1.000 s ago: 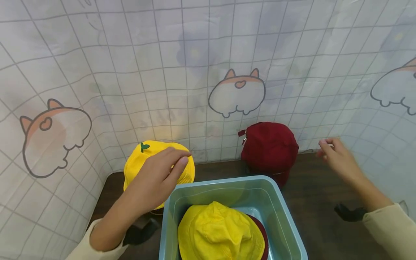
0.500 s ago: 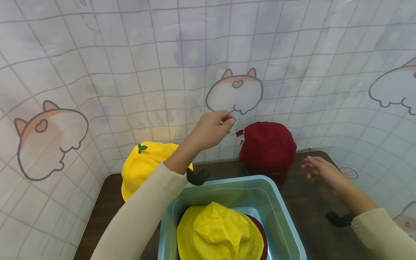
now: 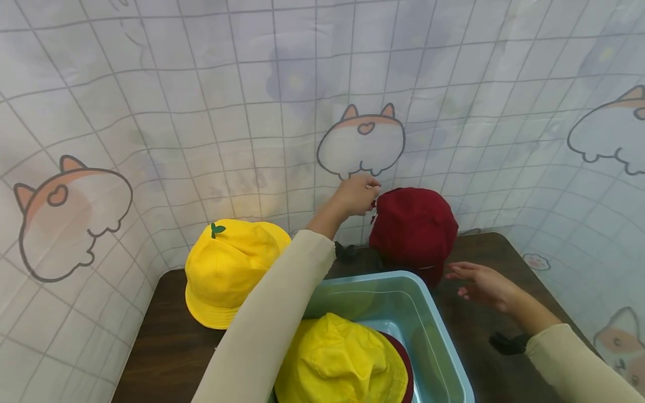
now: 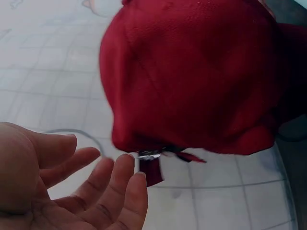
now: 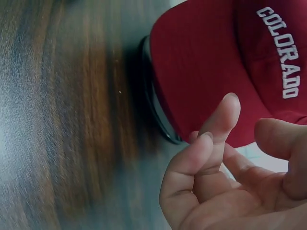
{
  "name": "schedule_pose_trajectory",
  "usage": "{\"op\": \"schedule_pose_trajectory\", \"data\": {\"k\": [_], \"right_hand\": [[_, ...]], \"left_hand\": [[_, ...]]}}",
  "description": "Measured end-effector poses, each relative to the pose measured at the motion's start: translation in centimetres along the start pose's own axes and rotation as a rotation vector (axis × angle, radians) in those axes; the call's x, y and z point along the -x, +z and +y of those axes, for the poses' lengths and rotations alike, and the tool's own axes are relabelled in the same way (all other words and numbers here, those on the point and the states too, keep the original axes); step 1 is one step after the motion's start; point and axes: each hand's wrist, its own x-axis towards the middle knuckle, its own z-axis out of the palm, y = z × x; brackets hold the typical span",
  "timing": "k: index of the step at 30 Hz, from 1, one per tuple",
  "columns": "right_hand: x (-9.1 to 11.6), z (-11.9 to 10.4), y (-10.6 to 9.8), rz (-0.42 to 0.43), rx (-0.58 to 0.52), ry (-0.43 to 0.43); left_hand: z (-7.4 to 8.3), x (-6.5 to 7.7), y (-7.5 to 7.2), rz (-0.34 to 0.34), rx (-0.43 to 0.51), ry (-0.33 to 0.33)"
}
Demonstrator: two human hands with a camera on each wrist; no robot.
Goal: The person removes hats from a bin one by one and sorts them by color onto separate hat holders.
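The left hand [image 3: 356, 195] has loosely bent, empty fingers beside the back strap [image 4: 151, 171] of the red cap [image 3: 414, 226], and the right hand [image 3: 486, 285], relaxed and holding nothing, is near its brim [image 5: 196, 72]; whether any fingertip brushes the cloth is hard to tell. The cap is at the back of the dark table [image 3: 171, 336], behind the bin [image 3: 438, 313], so the step in hand looks like taking hold of it from both sides, and the next move would call for an even pinch on strap and brim.
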Motion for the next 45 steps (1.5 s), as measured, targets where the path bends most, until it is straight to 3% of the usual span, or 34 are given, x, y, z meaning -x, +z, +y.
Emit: {"op": "schedule_pose_trajectory", "data": {"k": [11,21,29,40,45], "right_hand": [[-0.8,1.0,1.3,-0.046,-0.101,0.018],[-1.2,2.0,1.7,0.019,-0.230,0.078],[-0.8,2.1,1.6,0.003,-0.325,0.080],[-1.5,2.1,1.8,0.027,-0.270,0.100],[-1.6,2.3,1.7,0.020,-0.273,0.102]], "left_hand": [[-1.8,-0.9,2.0,-0.056,-0.004,0.004],[-2.4,-1.2,3.0,-0.012,0.005,0.066],[-2.5,-1.7,3.0,0.061,-0.051,0.025],[-2.3,-1.7,3.5,0.125,-0.186,-0.024],[-2.2,-1.8,4.0,0.138,-0.200,-0.069]]}}
